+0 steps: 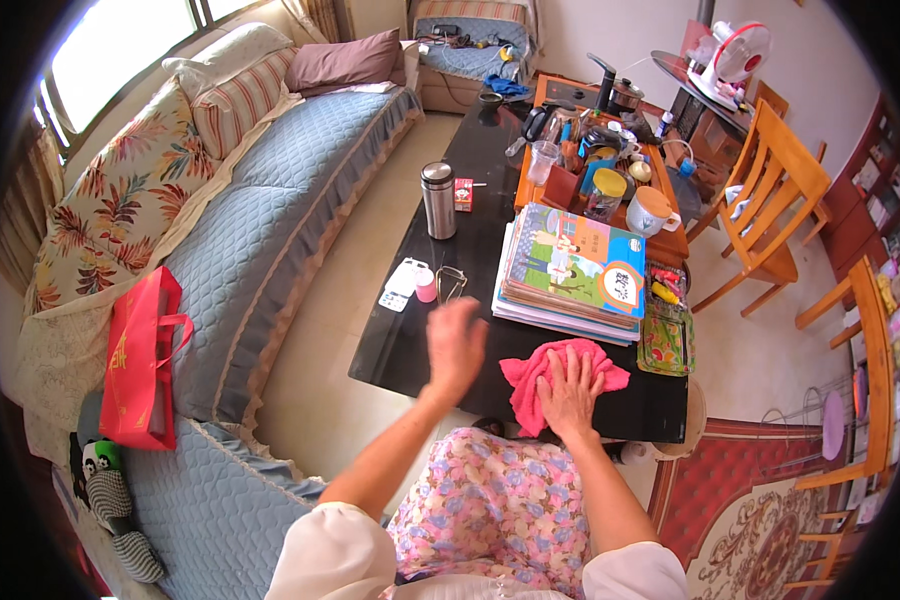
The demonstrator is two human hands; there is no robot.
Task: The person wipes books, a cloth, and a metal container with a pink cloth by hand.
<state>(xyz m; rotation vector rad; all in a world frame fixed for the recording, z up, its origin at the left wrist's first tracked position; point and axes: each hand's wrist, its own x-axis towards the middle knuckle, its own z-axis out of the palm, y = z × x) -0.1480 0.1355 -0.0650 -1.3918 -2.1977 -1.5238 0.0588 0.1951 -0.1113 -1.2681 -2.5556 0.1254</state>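
My right hand (570, 386) lies on a crumpled pink cloth (529, 375) near the front edge of a glossy black table (420, 349). Its fingers are spread over the cloth; whether they grip it is hidden. Blurred by motion, my left hand (456, 346) hangs over the table to the left, with nothing seen in it. Just beyond its fingers are eyeglasses (451, 281). Beside them are a small pink container (425, 286) and a white case (405, 279). Between and beyond the hands is a stack of books (574, 266) with a colourful textbook on top.
A steel thermos (439, 201) stands near a small red carton (463, 195). Right of the books lies a green patterned pouch (666, 341). A cluttered wooden tea tray (664, 202) holds a lidded mug (649, 212). A quilted sofa (270, 202) with a red bag (139, 364) lines the left.
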